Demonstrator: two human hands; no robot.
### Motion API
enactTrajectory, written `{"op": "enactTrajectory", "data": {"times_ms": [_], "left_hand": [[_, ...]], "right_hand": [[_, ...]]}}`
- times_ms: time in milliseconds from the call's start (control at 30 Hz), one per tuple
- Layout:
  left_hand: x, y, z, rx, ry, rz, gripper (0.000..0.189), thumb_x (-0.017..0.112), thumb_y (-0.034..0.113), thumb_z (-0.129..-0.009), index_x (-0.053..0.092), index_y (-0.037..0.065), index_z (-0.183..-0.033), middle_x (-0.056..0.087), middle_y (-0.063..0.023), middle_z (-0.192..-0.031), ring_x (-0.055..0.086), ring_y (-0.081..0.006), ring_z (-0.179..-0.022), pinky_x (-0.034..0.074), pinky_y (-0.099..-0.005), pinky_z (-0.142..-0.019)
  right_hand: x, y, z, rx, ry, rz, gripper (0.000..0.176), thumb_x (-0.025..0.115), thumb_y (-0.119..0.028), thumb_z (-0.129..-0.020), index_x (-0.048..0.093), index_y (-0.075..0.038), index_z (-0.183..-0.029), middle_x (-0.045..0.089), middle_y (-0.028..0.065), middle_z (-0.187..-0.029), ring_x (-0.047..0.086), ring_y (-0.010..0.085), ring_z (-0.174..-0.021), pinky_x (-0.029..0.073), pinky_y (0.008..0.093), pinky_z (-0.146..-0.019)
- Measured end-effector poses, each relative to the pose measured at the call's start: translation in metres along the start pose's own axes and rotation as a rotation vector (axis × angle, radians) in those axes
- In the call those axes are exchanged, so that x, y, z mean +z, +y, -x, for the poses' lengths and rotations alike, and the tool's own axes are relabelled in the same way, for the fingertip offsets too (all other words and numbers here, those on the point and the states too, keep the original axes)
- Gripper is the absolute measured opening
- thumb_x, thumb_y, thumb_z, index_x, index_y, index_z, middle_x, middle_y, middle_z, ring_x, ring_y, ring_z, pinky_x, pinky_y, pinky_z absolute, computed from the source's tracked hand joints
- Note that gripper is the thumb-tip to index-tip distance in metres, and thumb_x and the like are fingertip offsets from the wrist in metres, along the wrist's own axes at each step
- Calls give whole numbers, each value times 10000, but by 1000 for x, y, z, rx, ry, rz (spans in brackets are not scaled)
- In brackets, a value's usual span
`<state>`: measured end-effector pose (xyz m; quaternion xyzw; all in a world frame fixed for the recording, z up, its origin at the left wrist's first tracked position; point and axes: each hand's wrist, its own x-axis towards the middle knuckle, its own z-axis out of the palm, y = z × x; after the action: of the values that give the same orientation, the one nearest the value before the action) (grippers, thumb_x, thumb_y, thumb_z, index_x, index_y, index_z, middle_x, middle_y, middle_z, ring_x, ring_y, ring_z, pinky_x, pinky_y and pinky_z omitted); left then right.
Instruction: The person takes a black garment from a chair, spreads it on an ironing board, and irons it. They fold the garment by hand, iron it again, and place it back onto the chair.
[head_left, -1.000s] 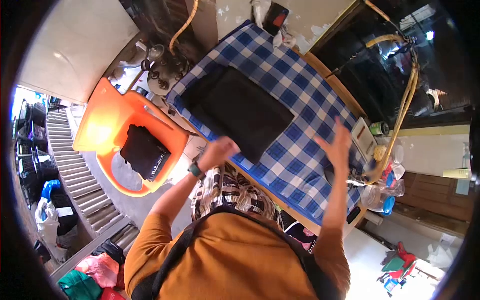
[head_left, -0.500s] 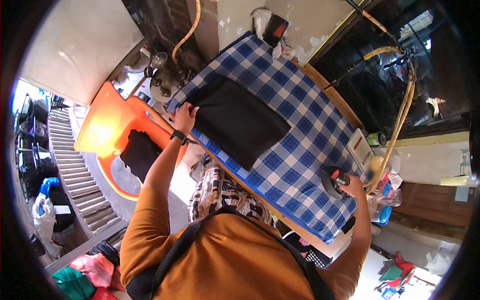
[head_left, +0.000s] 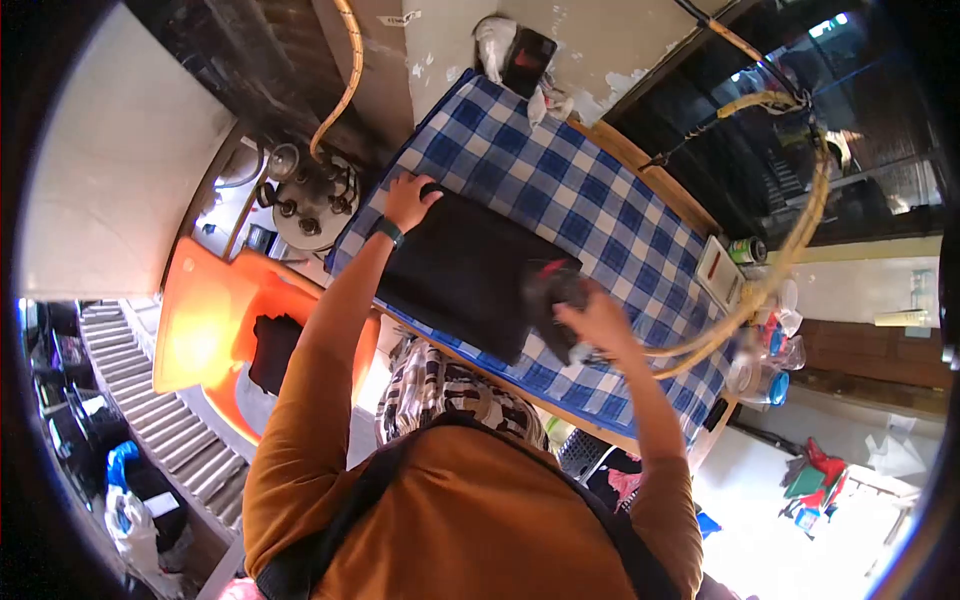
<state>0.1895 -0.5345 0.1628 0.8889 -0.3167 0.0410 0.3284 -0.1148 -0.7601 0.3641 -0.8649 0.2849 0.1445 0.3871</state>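
Note:
A folded black cloth (head_left: 460,265) lies on the blue-and-white checked cover (head_left: 500,130). At its upper left corner is my left hand (head_left: 408,203), with a bit of the cloth's edge between thumb and fingers. My right hand (head_left: 598,322) is closed round the handle of a dark iron (head_left: 552,295) with a red part on top. Both hand and iron are blurred by motion. The iron is at the right end of the black cloth; whether its sole touches the cloth is hidden. A tan cord (head_left: 740,320) runs from the iron up to the right.
An orange chair (head_left: 205,330) with a dark cloth (head_left: 275,352) on it stands at the left. Behind it is a metal burner-like object (head_left: 315,205). A white tray (head_left: 718,272), a can (head_left: 746,250) and plastic jars (head_left: 768,382) are at the right. A phone-like object (head_left: 528,62) lies at the far edge.
My right hand has brought the iron left from the bare checked cover to the black cloth. My left hand has shifted along the cloth's upper left corner. The camera view has turned slightly.

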Motion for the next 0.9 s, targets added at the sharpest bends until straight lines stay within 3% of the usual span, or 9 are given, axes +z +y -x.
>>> {"op": "enactTrajectory", "data": {"times_ms": [67,133,200,300,467,667,767,833,900], "left_hand": [[-9,-7,-16,-21,-176,-61,362,694,332,-814,599,58,-1031,621,-122,-936,575,-321,-919,457,-419,-823],[-26,-3,-29,-278,-436,394,345,732,294,-789,617,39,-991,648,-111,-882,617,-256,-852,482,-370,-790],[-22,-16,-37,-221,-446,511,348,752,261,-773,618,21,-986,660,-101,-887,630,-204,-812,492,-334,-733],[-24,-21,-44,-131,-495,377,291,760,189,-751,633,9,-941,657,-95,-829,631,-193,-760,491,-324,-697],[-22,-25,-42,-74,-459,353,241,749,126,-735,641,7,-915,654,-109,-823,630,-197,-717,493,-311,-662],[-14,-25,-38,-24,-415,211,480,785,297,-689,587,26,-1032,616,-142,-944,594,-299,-915,481,-397,-770],[-21,-11,-38,101,-406,169,622,805,385,-633,564,26,-1080,610,-153,-962,560,-337,-960,456,-433,-801],[-11,-19,-41,100,-447,150,617,811,388,-621,575,19,-1055,611,-160,-953,561,-347,-944,454,-437,-797],[-9,-18,-43,51,-538,103,548,813,380,-621,608,19,-978,615,-176,-918,568,-359,-900,451,-436,-797]], "right_hand": [[69,-10,-26,-173,-78,312,772,676,-477,-694,486,18,-1255,660,260,-873,656,397,-842,522,465,-757],[114,-44,-40,-247,-251,353,779,687,-478,-687,489,19,-1253,660,258,-872,658,399,-823,527,461,-769],[121,-81,-50,-243,-293,292,754,681,-492,-692,512,23,-1217,656,267,-880,654,403,-851,528,453,-789],[138,-86,-89,-212,-5,197,622,651,-444,-696,582,-63,-1184,666,234,-798,660,385,-793,520,461,-753],[66,-41,-120,144,211,99,573,641,-492,-713,654,29,-951,660,259,-902,651,393,-879,516,450,-789],[-6,98,-54,402,391,-307,384,639,-366,-753,676,14,-792,601,129,-519,634,334,-562,501,442,-571],[-17,140,-27,427,349,-334,382,691,-351,-740,662,8,-865,649,124,-660,641,275,-661,492,434,-615],[-9,148,-26,457,935,868,447,715,-366,-732,620,-1,-971,649,157,-936,615,247,-923,471,437,-765],[-18,68,-36,336,595,736,528,697,-332,-756,547,-19,-1154,551,181,-1146,509,286,-1099,418,431,-890]]}}
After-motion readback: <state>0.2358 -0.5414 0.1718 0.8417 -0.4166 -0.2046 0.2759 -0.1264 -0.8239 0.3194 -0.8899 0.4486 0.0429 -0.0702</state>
